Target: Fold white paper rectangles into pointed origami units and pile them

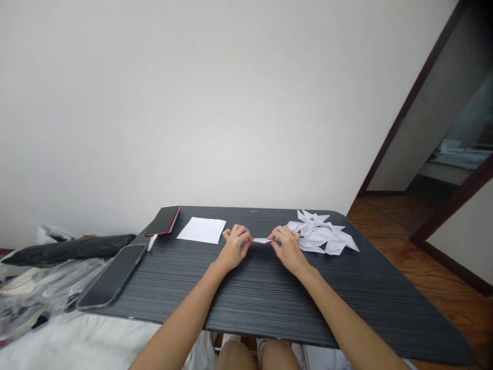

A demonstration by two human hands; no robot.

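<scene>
A small folded white paper strip [262, 240] lies on the dark striped table [269, 293] between my hands. My left hand [234, 247] has its fingers curled and pinches the strip's left end. My right hand [287, 247] is closed on the strip's right end and presses it to the table. Just right of my right hand sits a pile of folded white paper shapes [323, 234].
A flat white paper sheet [202, 229] lies left of my hands. A red-edged phone [163, 221] and a larger dark phone [112, 275] rest at the table's left side. A dark long object [69, 248] and plastic bags [34, 293] lie beyond the left edge. A doorway [442, 169] opens at right.
</scene>
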